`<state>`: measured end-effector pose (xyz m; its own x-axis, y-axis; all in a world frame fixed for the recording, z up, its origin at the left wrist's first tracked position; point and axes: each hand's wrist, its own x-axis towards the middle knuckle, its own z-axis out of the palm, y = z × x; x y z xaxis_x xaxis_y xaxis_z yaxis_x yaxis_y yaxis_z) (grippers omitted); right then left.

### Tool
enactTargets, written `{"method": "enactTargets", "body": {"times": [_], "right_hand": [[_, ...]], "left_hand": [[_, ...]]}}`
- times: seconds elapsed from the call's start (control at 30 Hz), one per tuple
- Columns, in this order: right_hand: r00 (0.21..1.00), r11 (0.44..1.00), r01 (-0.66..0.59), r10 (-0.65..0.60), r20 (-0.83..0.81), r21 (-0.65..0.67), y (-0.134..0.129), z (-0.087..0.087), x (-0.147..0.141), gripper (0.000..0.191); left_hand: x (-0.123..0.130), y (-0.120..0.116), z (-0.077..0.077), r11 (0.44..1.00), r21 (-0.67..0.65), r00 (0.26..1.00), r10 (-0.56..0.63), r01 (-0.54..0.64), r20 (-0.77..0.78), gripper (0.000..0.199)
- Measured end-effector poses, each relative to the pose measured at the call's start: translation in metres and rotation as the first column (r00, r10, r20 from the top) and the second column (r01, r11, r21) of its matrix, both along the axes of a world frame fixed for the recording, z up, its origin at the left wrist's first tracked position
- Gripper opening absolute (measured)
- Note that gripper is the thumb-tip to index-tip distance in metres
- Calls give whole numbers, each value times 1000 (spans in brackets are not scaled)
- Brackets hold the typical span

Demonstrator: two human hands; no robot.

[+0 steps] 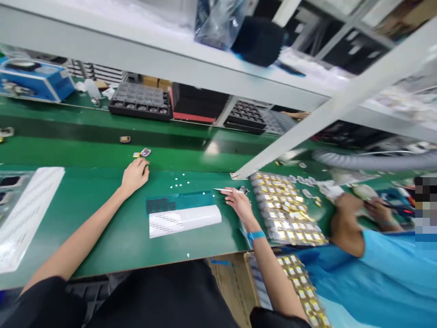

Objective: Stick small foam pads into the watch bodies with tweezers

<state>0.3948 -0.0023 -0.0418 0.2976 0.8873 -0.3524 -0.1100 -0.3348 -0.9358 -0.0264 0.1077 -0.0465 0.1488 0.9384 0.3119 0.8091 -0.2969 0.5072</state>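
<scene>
Two hands show: the right hand (241,205) pinches a white tool (223,189) right of centre, tip near the teal sheet (194,199); tiny white pieces (180,185) lie mid-frame, where a light touch should serve best. Centre-left, the left hand (134,175) curls beside a small device (145,152), grip unclear.

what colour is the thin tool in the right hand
The thin tool is white, seen best in the head view.

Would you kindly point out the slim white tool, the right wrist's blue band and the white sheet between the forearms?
Slim white tool (220,189): head view, on its shaft.
Blue band (256,235): head view, middle of its strap.
White sheet (186,221): head view, middle of its surface.
</scene>
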Motion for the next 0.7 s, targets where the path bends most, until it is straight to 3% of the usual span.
{"method": "enactTargets", "body": {"times": [0.2, 0.37, 0.53, 0.7], "right_hand": [[978, 978, -206, 205, -36, -27, 71, 3, -3, 36], [935, 938, -346, 342, -96, -29, 125, 9, -7, 38], [920, 937, -344, 350, -174, 64, 161, 5, -16, 38], [907, 948, -260, 306, -291, 186, 173, -5, -20, 39]], "left_hand": [[-4, 8, -6, 993, 63, 984, -88, 99, -155, 24], [-6, 9, -6, 981, 147, 976, -96, 126, -197, 25], [-7, 7, 0, 962, 234, 975, -94, 140, -200, 30], [-5, 4, 5, 931, 313, 963, -112, 188, -244, 32]]}}
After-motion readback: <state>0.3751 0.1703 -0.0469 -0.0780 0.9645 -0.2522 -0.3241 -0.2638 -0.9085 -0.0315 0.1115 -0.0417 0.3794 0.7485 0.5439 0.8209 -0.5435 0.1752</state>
